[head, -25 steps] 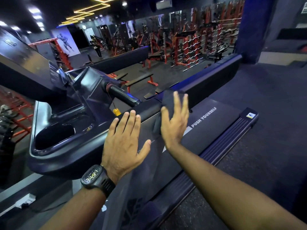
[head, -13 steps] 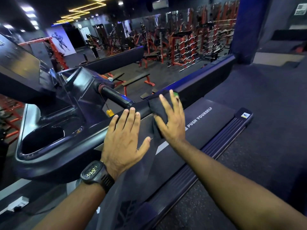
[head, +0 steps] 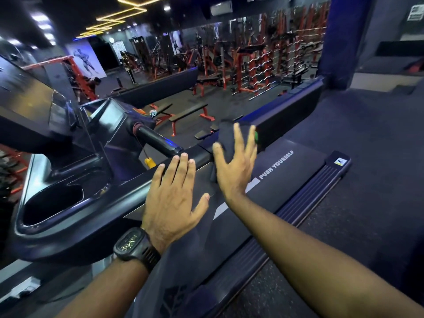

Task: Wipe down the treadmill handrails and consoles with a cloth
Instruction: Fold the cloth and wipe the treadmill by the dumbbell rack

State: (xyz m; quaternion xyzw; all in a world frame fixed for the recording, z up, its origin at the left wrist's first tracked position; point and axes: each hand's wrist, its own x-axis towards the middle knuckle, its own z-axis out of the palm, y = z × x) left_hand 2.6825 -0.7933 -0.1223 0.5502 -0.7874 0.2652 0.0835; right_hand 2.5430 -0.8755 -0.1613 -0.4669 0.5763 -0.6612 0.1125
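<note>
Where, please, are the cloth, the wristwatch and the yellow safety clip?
cloth (head: pixel 226 133): head view, its upper fold.
wristwatch (head: pixel 130 244): head view, its dial.
yellow safety clip (head: pixel 149 162): head view, its body.

Handrail (head: pixel 289 115) open ahead; grip bar (head: pixel 158 141) obstructs leftward.

Dim gym interior, taken through a wide-angle lens that bows straight lines near the frame edges. Zigzag yellow-gold ceiling strip lights (head: pixel 119 17) and white rectangular ceiling panels (head: pixel 41 21) in the upper left give most of the light. A blue glow runs along the top edge of the long dark padded handrail (head: pixel 293 111) at centre right. The glossy dark console screen (head: pixel 110 115) at centre left reflects pale light. The right hand (head: pixel 234 171) has blurred fingertips, while the left hand (head: pixel 172 198) is sharp. The far left edge is smeared, and the lower corners fall into shadow.
</note>
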